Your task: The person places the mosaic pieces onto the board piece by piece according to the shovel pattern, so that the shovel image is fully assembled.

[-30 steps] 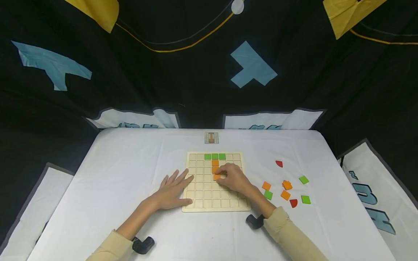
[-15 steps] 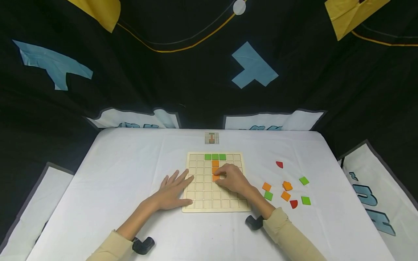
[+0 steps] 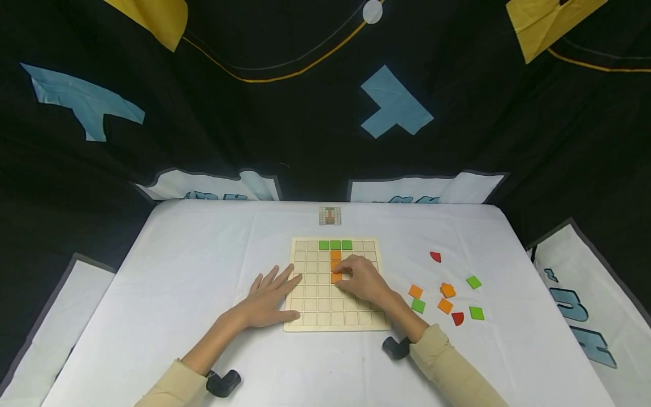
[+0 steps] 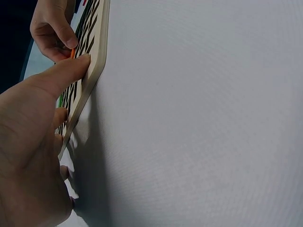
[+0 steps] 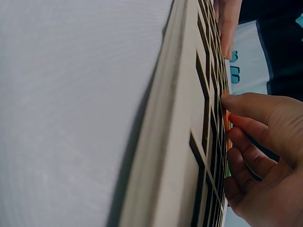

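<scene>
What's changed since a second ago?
On the pale wooden gridded board, the lowest orange square tile has shifted slightly left, in line with the orange tiles above. The right hand still holds it; the left hand stays on the board's edge. Loose red, green and orange pieces look unmoved.

No word or number can be read with certainty. In the head view, some blue characters (image 3: 592,343) with dark outline stand on the right panel (image 3: 565,249); they are seen at a slant, and I cannot say which letters they are. On the left back panel (image 3: 188,182) and the right back panel (image 3: 407,187), only upper parts of blue characters appear above the edge of the tabletop (image 3: 203,243). In the right wrist view, two blue characters (image 5: 235,75) show on a white panel (image 5: 251,54); the upper one resembles an S.
</scene>
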A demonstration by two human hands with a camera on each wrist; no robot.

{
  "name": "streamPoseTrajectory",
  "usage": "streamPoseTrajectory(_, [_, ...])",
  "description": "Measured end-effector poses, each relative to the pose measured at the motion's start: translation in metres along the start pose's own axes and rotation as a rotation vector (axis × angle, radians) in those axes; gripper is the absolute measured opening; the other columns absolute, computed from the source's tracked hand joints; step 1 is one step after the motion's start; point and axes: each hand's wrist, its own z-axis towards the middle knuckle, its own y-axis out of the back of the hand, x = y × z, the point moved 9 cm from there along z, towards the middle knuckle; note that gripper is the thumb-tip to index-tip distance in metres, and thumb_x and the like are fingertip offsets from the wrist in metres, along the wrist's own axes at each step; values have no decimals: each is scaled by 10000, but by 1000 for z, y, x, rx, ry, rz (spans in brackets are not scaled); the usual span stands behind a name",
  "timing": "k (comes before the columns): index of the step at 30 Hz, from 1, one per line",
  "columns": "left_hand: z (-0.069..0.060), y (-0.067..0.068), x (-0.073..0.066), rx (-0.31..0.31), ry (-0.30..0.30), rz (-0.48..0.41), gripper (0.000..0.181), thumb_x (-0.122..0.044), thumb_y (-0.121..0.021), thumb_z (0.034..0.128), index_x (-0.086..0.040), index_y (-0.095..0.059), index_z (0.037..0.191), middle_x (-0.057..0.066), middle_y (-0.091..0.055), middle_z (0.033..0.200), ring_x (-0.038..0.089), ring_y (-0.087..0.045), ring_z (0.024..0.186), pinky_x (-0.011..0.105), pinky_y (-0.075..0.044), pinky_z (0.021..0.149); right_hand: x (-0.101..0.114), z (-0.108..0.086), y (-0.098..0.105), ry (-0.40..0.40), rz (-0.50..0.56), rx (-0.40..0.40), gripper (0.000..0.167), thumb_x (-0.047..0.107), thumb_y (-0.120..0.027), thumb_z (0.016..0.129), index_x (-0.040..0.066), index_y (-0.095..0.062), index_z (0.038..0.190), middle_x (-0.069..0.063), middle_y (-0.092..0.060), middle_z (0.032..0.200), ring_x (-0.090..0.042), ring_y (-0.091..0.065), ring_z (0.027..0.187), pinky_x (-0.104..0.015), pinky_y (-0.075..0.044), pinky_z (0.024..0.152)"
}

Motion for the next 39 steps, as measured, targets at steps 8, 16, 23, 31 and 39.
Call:
streamPoseTrajectory(8, [-1, 1, -1, 2, 0, 5, 848, -534, -654, 905, -105, -338, 1565, 165, -134, 1647, 454, -26, 1487, 693, -6, 1118, -3, -1, 6, -8, 10, -14, 219, 129, -821, 813, 123, -781, 1028, 41, -702, 1019, -166, -618, 1014, -368, -496, 921])
streamPoseTrajectory(16, [0, 1, -2, 0, 9, -4, 851, -523, -662, 900, -105, -336, 1566, 166, -134, 1647, 452, -21, 1487, 690, 5, 1119, -9, -11, 30, -46, 63, -79, 260, 131, -799, 843, 91, -767, 1097, 8, -704, 1112, -231, -609, 1122, -430, -465, 984])
streamPoseTrajectory(23, [0, 1, -2, 5, 15, 9, 852, -528, -662, 900, -106, -338, 1565, 166, -137, 1647, 451, -25, 1487, 684, -1, 1123, -21, -28, 57, -82, 70, -148, 280, 140, -779, 864, 64, -751, 1132, -66, -687, 1185, -286, -597, 1179, -476, -460, 1001])
streamPoseTrajectory(31, [0, 2, -2, -1, 16, 7, 851, -525, -664, 897, -105, -342, 1564, 169, -141, 1645, 453, -29, 1487, 683, -7, 1124, -43, -51, 81, -183, 51, -218, 322, 160, -770, 879, 73, -730, 1186, -108, -664, 1242, -309, -594, 1134, -524, -462, 978])
streamPoseTrajectory(39, [0, 2, -3, 4, 4, -2, 846, -524, -660, 903, -102, -341, 1563, 167, -142, 1646, 455, -25, 1486, 690, 2, 1119, -65, -77, 96, -229, 47, -266, 355, 172, -775, 877, 78, -715, 1215, -111, -651, 1264, -310, -628, 1072, -499, -521, 893])
